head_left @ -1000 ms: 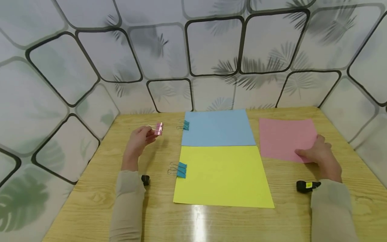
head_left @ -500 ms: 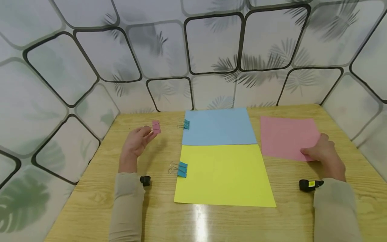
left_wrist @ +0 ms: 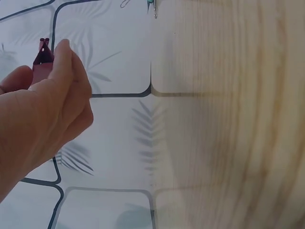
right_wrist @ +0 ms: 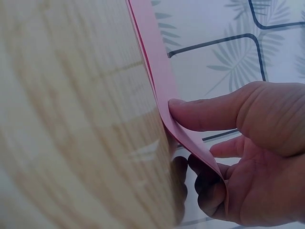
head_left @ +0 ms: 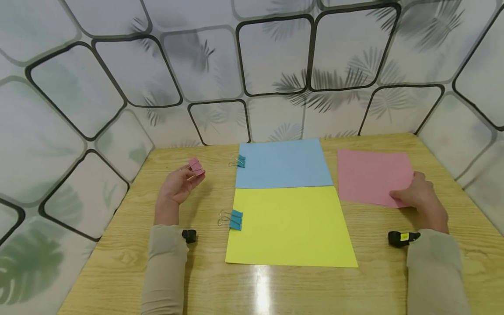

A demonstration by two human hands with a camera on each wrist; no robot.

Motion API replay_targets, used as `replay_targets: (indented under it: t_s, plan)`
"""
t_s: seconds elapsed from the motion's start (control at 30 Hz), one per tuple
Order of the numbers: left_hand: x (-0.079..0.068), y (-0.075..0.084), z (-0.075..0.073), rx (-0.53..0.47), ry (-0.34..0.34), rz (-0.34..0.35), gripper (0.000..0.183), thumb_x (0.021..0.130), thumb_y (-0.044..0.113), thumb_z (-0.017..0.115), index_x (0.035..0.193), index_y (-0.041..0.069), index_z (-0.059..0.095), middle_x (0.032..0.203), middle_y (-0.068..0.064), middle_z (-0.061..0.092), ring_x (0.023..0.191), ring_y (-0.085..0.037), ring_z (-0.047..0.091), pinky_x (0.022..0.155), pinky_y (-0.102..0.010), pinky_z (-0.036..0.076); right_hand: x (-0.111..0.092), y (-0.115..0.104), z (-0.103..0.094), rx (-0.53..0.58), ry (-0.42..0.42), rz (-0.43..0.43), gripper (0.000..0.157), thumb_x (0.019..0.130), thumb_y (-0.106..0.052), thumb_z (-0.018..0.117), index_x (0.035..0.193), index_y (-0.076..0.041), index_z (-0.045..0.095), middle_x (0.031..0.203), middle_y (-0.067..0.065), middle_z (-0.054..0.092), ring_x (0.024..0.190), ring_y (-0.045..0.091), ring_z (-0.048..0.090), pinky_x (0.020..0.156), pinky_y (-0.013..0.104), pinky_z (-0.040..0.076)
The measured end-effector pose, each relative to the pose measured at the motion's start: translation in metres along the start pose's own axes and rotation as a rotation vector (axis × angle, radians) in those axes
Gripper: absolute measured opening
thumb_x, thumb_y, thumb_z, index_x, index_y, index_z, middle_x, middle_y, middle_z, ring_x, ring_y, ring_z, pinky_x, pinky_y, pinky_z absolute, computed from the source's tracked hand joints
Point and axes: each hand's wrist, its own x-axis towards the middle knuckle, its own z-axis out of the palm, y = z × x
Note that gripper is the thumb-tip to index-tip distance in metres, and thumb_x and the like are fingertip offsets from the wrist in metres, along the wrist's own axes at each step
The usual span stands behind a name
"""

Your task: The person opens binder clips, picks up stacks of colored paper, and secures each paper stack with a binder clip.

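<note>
My left hand (head_left: pixel 176 186) holds a pink binder clip (head_left: pixel 196 166) between thumb and fingers, raised over the left part of the table. In the left wrist view the binder clip (left_wrist: pixel 44 64) shows its narrow end between thumb and fingertips. At the right, my right hand (head_left: pixel 422 197) pinches the near right corner of the pink paper (head_left: pixel 372 177). The right wrist view has the thumb on top of the pink paper (right_wrist: pixel 164 71) and the other fingers under it, the corner bent up off the table.
A blue sheet (head_left: pixel 283 164) and a larger yellow sheet (head_left: pixel 291 227) lie in the middle, edges meeting. A teal binder clip (head_left: pixel 241 161) grips the blue sheet's left edge; another blue clip (head_left: pixel 236 219) grips the yellow one's. A patterned wall (head_left: pixel 275 118) stands behind the wooden table (head_left: pixel 204 280).
My left hand has turned the pink binder clip and drawn it slightly left, so its broad face shows. The right hand keeps hold of the pink paper's corner, shifted slightly.
</note>
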Motion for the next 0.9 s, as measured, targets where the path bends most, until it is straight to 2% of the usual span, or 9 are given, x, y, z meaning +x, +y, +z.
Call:
replay_targets:
  t_s: [0.13,0.23,0.33,0.43,0.57,0.7,0.77,0.9]
  plan:
    - [0.000,0.000,0.002,0.014,0.001,-0.020,0.063,0.101,-0.006,0.024,0.160,0.011,0.008,0.123,-0.004,0.039,0.094,-0.015,0.051,0.085,-0.024,0.050,0.001,0.001,0.000,0.008,-0.005,0.016,0.098,0.091,-0.022,0.067,0.141,0.027,-0.001,0.132,0.056,0.013,0.122,0.066,0.021,0.101,0.071,0.026]
    - [0.000,0.001,0.001,-0.064,-0.008,-0.024,0.060,0.101,-0.003,0.021,0.158,0.013,0.012,0.117,-0.004,0.040,0.089,-0.015,0.048,0.081,-0.026,0.048,0.002,0.003,0.001,0.013,-0.004,0.016,0.098,0.090,-0.021,0.067,0.141,0.027,-0.002,0.132,0.056,0.013,0.122,0.066,0.020,0.102,0.071,0.026]
    - [0.002,0.001,-0.001,-0.180,-0.025,-0.029,0.043,0.105,0.006,0.025,0.148,0.012,0.026,0.116,-0.004,0.040,0.089,-0.016,0.048,0.080,-0.027,0.047,0.003,0.005,0.001,0.021,-0.002,0.008,0.098,0.090,-0.020,0.067,0.141,0.027,-0.001,0.132,0.056,0.013,0.122,0.066,0.021,0.102,0.071,0.026]
    - [0.003,0.001,-0.002,-0.246,-0.040,-0.022,0.025,0.109,0.020,0.031,0.132,0.011,0.037,0.116,-0.004,0.040,0.091,-0.015,0.048,0.080,-0.026,0.047,0.003,0.006,0.001,0.018,-0.001,0.008,0.098,0.090,-0.021,0.067,0.142,0.026,-0.001,0.131,0.056,0.014,0.120,0.065,0.023,0.100,0.070,0.027]
    - [0.002,0.001,-0.002,-0.274,-0.049,0.003,0.032,0.109,0.031,0.033,0.132,0.010,0.041,0.120,-0.006,0.039,0.098,-0.016,0.051,0.086,-0.026,0.051,0.002,0.006,0.001,0.006,-0.004,0.015,0.098,0.090,-0.024,0.065,0.141,0.027,-0.001,0.130,0.055,0.016,0.117,0.064,0.026,0.098,0.069,0.030]
    - [0.002,0.001,-0.003,-0.331,-0.060,0.009,0.038,0.108,0.037,0.030,0.132,0.009,0.040,0.112,-0.010,0.053,0.096,-0.022,0.062,0.088,-0.031,0.055,0.002,0.006,0.000,-0.001,-0.009,0.029,0.095,0.091,-0.023,0.063,0.140,0.028,-0.001,0.130,0.055,0.017,0.117,0.063,0.028,0.099,0.069,0.031]
    - [0.002,0.002,-0.005,-0.335,-0.053,0.001,0.044,0.108,0.041,0.028,0.125,0.005,0.047,0.101,-0.011,0.061,0.091,-0.022,0.066,0.085,-0.030,0.056,0.003,0.005,0.000,0.001,-0.008,0.043,0.094,0.092,-0.022,0.061,0.141,0.028,-0.001,0.131,0.054,0.017,0.119,0.063,0.028,0.100,0.069,0.030]
    - [0.000,0.004,-0.009,-0.308,-0.012,-0.019,0.054,0.107,0.045,0.034,0.096,0.002,0.065,0.089,-0.011,0.068,0.078,-0.020,0.066,0.070,-0.026,0.057,0.006,0.006,0.001,0.011,-0.005,0.047,0.092,0.092,-0.021,0.061,0.141,0.028,0.000,0.131,0.053,0.019,0.118,0.062,0.030,0.100,0.068,0.032]
